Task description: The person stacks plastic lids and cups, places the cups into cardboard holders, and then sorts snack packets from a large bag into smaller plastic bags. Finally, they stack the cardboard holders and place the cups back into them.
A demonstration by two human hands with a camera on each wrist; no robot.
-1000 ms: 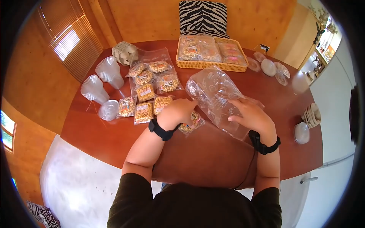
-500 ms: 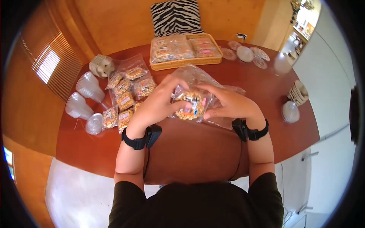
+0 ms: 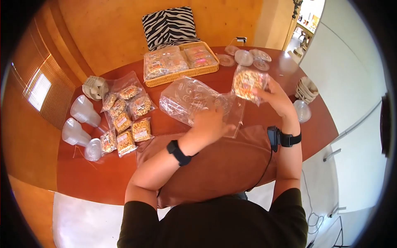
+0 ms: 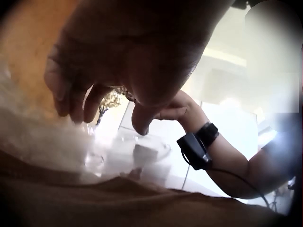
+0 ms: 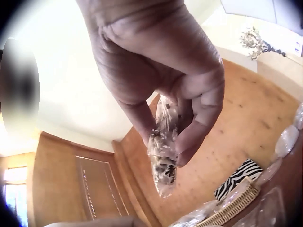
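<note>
My right hand [image 3: 279, 99] pinches a clear-wrapped puffed snack pack [image 3: 247, 84] by its edge, raised above the right side of the table. Seen edge-on in the right wrist view, the pack [image 5: 164, 163] sits between thumb and fingers. Over the large clear plastic bag [image 3: 180, 96] in the middle is my left hand [image 3: 210, 125], its fingers spread and loosely bent. In the left wrist view those fingers [image 4: 75, 106] hang close to the bag's blurred plastic [image 4: 47, 146].
Several snack packs [image 3: 122, 122] lie at left, beside stacked plastic cups [image 3: 85, 110] and a cup carrier stack [image 3: 95, 87]. A wicker basket [image 3: 182, 78] of packs stands at the back. Plastic lids [image 3: 244, 58] lie back right; another carrier stack [image 3: 306, 89] is at right.
My left hand picked up a snack pack from the table, and both hands held it mid-air. Now the right hand alone has it, farther right, while the left has come down over the bag.
</note>
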